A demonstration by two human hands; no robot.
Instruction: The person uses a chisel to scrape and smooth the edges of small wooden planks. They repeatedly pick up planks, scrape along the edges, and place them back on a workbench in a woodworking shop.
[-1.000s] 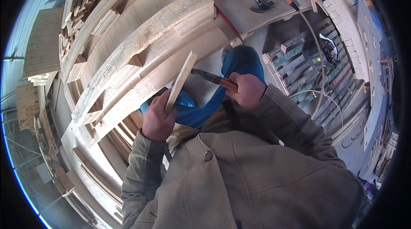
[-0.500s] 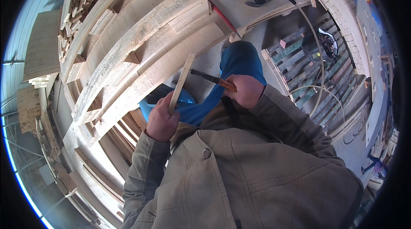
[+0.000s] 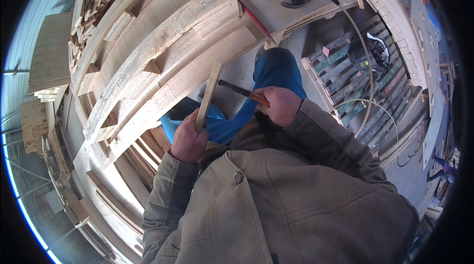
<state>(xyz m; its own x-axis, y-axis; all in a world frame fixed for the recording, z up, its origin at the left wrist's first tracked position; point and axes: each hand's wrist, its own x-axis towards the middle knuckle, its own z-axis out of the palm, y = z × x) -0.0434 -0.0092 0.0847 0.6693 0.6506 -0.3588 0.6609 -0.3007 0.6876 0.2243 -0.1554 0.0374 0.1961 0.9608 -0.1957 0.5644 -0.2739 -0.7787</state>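
Pale wooden strip [image 3: 209,95], straight and slim, gripped in left hand [image 3: 189,138]; dark-bladed tool [image 3: 236,87], orange-handled, clasped in right hand [image 3: 281,106]. Curve-headed claw hammer [image 3: 295,1] near edge of tabletop [image 3: 269,13].

Tan stick [image 3: 209,95], blue trouser legs [image 3: 279,69], khaki-brown jacket [image 3: 316,190]

The hand tool [image 3: 243,91] pairs an orange-brown handle with dark metal; seams line the jacket in tonal stitching. Beyond — cream boards [image 3: 173,27] with streaked grain, a red bar [image 3: 256,21], a dark-headed, blue-shafted hammer [image 3: 296,1], a beige hose [image 3: 371,81] and striped rows of green-and-grey slats [image 3: 332,61].
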